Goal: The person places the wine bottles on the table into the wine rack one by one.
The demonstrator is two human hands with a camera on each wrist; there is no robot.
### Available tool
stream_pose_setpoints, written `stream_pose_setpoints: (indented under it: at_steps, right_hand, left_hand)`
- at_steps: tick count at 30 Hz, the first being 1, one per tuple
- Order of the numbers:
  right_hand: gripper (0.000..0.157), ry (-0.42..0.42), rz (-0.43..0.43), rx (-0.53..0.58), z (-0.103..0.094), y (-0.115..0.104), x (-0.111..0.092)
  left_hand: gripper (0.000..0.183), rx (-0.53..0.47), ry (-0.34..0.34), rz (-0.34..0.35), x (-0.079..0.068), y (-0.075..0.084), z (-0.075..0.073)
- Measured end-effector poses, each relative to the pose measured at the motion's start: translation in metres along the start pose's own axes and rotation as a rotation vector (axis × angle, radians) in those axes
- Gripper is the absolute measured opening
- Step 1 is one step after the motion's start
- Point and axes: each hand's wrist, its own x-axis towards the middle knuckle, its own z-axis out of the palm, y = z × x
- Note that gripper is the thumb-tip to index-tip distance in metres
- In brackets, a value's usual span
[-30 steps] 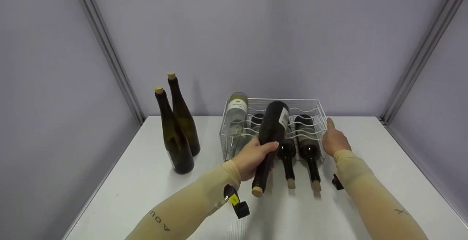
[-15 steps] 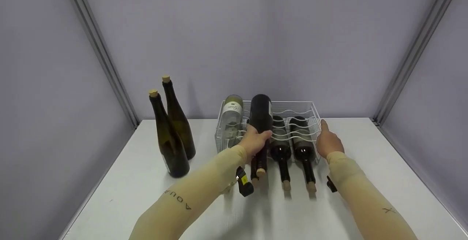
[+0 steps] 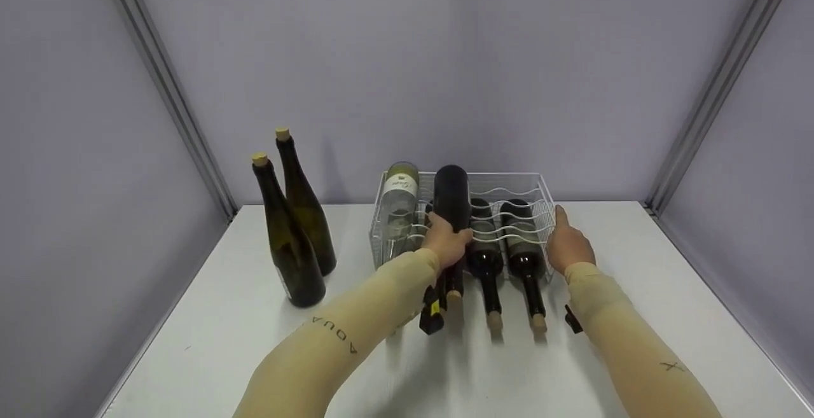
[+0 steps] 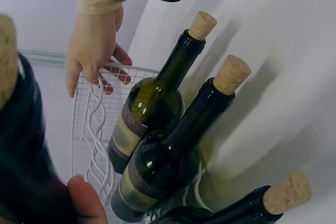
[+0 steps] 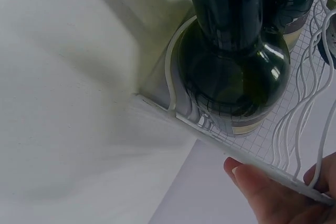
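Note:
A dark corked wine bottle point(image 3: 451, 194) lies neck toward me along the top wavy wires of a white wire rack point(image 5: 231, 151). My left hand point(image 3: 447, 243) grips it around its lower body and neck. At the rack's right side, my right hand point(image 3: 570, 246) holds the side frame, with fingers and thumb on either side of the wire in the right wrist view. Below, two dark bottles point(image 3: 486, 262) lie side by side in the rack's right part. A third dark bottle point(image 4: 247, 208) is mostly hidden under the held one. On the left lies a clear bottle point(image 3: 400, 200).
Two tall green-brown bottles with corks stand left of the rack, the nearer one point(image 3: 297, 265) in front of the farther one point(image 3: 313, 221). The white table point(image 3: 203, 341) is bounded by grey panels point(image 3: 407, 55) behind and at both sides.
My left hand has carried the dark bottle left and back, turning it straight and bringing it down onto the rack's upper wires. My right hand keeps its place on the rack's side.

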Motion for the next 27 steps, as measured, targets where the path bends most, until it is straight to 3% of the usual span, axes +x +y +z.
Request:
stream_pose_setpoints:
  at_steps: [5,18,27]
  right_hand:
    - [0.058,-0.033,0.015,-0.012,0.0,0.0,-0.001]
    - [0.059,-0.022,0.027,0.017,0.006,-0.006,-0.004]
    - [0.059,0.004,0.022,0.002,0.003,-0.009,-0.003]
  left_hand:
    - [0.088,0.027,0.004,0.006,0.002,-0.003,-0.002]
    - [0.087,0.018,0.076,0.013,0.01,-0.012,-0.009]
    - [0.087,0.067,0.054,0.059,0.017,-0.016,-0.013]
